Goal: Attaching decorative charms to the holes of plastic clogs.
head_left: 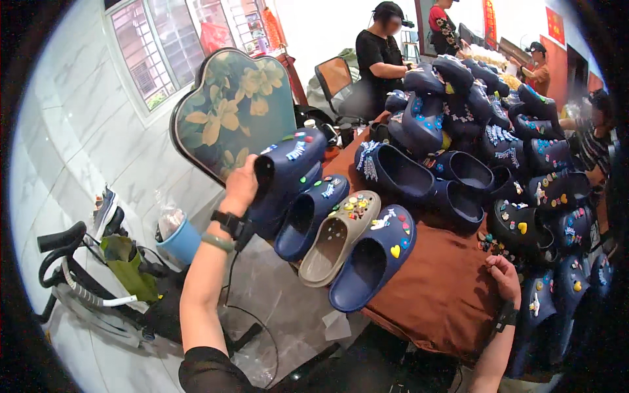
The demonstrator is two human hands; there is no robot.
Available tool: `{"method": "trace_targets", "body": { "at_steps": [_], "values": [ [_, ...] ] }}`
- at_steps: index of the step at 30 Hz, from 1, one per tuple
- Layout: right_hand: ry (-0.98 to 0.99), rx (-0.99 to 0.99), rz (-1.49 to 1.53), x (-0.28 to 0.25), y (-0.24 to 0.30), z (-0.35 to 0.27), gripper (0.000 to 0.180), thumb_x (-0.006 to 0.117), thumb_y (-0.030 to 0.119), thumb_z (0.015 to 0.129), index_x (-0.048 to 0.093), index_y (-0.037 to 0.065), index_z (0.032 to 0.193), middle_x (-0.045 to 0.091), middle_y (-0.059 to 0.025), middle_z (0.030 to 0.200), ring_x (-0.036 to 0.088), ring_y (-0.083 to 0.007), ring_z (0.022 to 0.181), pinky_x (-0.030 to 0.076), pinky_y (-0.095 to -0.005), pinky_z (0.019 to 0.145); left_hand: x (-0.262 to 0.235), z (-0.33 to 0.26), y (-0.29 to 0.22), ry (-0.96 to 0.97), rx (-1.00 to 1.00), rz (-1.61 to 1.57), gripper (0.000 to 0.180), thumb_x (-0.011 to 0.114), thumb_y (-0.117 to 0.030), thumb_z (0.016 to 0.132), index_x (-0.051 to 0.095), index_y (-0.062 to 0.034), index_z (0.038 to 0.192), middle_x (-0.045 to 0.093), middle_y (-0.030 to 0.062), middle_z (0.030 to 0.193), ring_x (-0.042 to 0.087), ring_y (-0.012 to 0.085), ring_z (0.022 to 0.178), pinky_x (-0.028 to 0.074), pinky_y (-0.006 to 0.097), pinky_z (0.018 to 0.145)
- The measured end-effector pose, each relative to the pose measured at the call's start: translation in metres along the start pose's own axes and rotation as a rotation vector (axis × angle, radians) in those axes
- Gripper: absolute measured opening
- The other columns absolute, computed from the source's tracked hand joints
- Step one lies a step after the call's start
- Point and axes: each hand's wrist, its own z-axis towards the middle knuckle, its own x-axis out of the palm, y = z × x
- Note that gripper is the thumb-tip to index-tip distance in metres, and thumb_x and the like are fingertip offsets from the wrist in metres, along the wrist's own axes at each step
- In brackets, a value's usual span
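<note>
My left hand (241, 188) is closed on the heel end of a navy clog (295, 157) with colourful charms, at the table's left edge beside other navy clogs. Next to it lie a charm-covered navy clog (303, 219), a taupe clog (337, 242) with a cluster of charms, and another navy clog (375, 259) bearing a yellow heart. Over the brown cloth (436, 288) at the right, my right hand (504, 278) has its fingers curled together; whatever they may hold is hidden. Just beyond its fingertips is a scatter of small charms (496, 245).
A big heap of decorated navy clogs (452, 98) covers the table's far and right side. Behind the left hand stands a floral-patterned chair back (239, 111). A blue bin (180, 239) and a black-framed cart (72, 275) are on the left floor. Several people work across the table.
</note>
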Motion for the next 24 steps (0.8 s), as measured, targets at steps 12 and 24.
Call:
{"method": "trace_targets", "body": {
  "at_steps": [12,24],
  "values": [
    [-0.003,0.012,-0.081,-0.003,-0.001,-0.003,0.012,0.059,0.004,0.085,0.059,0.002,0.097,0.058,-0.0019,0.101,0.053,-0.012,0.097,0.041,-0.0262,0.088,0.09,0.034,0.077,0.08,-0.319,-0.544,0.05,0.035,-0.032,0.098,0.043,0.0042,0.131,0.046,0.026,0.133,0.041,0.0364,0.127,0.032,0.038,0.105],
    [0.007,-0.002,0.023,0.011,0.011,-0.005,0.015,0.062,0.009,0.088,0.059,0.003,0.101,0.059,0.0012,0.096,0.056,-0.0083,0.088,0.046,-0.0248,0.082,0.063,0.032,0.02,0.141,-0.417,-0.189,0.072,0.037,-0.046,0.095,0.027,0.0108,0.137,0.037,0.0334,0.135,0.037,0.0442,0.126,0.03,0.045,0.105]
  ]
}}
